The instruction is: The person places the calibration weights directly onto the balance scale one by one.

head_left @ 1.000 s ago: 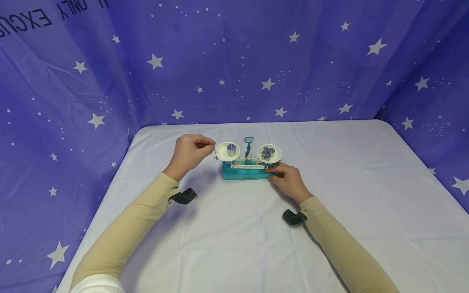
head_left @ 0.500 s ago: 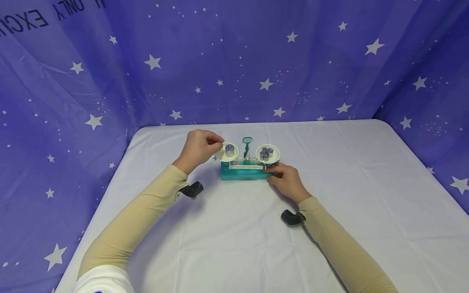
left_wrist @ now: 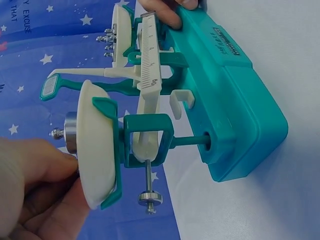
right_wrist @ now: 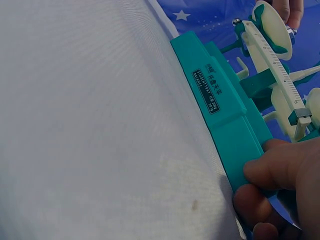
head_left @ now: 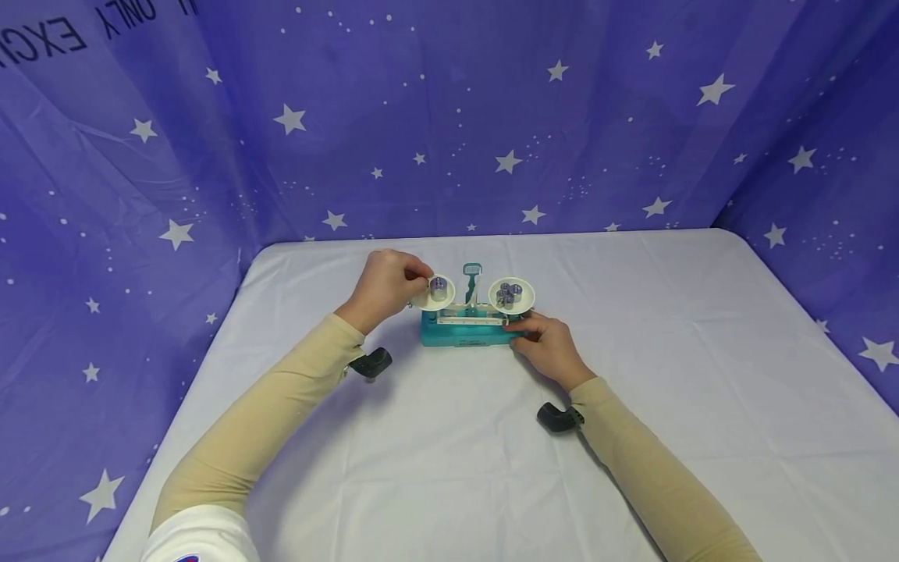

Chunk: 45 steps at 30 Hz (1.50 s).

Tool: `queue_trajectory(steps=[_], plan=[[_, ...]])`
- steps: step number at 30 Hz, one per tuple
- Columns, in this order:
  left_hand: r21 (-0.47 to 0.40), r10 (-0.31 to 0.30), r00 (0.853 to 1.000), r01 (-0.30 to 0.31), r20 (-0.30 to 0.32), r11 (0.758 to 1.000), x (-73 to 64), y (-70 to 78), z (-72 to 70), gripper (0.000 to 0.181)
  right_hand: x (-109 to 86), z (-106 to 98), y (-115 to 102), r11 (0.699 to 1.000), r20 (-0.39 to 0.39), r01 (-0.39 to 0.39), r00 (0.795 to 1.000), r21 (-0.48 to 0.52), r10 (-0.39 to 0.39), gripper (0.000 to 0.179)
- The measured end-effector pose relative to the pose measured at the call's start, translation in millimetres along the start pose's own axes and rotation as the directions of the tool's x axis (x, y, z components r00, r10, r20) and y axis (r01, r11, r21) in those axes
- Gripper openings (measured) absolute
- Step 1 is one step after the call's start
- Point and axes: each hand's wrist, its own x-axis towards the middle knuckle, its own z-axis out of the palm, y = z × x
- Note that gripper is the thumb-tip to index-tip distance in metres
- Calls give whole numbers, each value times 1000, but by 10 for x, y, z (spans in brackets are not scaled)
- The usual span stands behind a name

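Observation:
A teal student tray balance (head_left: 463,336) stands on the white-covered table. My left hand (head_left: 382,282) pinches its fingertips together at the left edge of the left pan (head_left: 434,306). Between them is what looks like a small metal weight, mostly hidden by the fingers. A larger cylindrical weight (left_wrist: 71,132) sits in that pan. The right pan (head_left: 527,297) holds several small knobbed weights (head_left: 509,295). My right hand (head_left: 551,350) grips the right end of the base, thumb in front, in the right wrist view.
A white graduated beam (left_wrist: 150,60) runs between the pans, with a metal rider (right_wrist: 301,115) near its right end. The teal pointer plate (head_left: 472,269) rises behind it. A star-patterned blue curtain (head_left: 449,117) hangs behind the white tablecloth (head_left: 449,468).
My left hand has moved right, from beside the left pan to over its edge. The right hand has stayed on the base. The camera view has shifted slightly.

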Motion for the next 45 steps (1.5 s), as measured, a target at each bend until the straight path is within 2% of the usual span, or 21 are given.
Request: queue_trajectory(steps=[16,25,31,37,40,45], plan=[[-10,6,1000,-5,27,1000,-24,16,19,20,-7,1,-5,1000,1,-2,1000,-8,3,25],[3,58,998,-58,-41,998,-113,5,-82,22,-8,3,-17,1000,7,-15,1000,-6,15,26],[-2,57,996,-58,-64,998,-265,2,-190,21,-18,-6,-36,1000,15,-27,1000,8,27,26],[4,81,984,-82,-158,997,-485,-99,-314,19,-20,-9,-46,999,21,-30,999,14,29,27],[7,64,981,-64,-184,998,-608,-198,-350,16,-20,-8,-48,1000,18,-24,1000,10,24,27],[-10,-2,983,0,-181,1000,-821,-384,-343,14,-17,-11,-42,1000,15,-27,1000,5,27,26]])
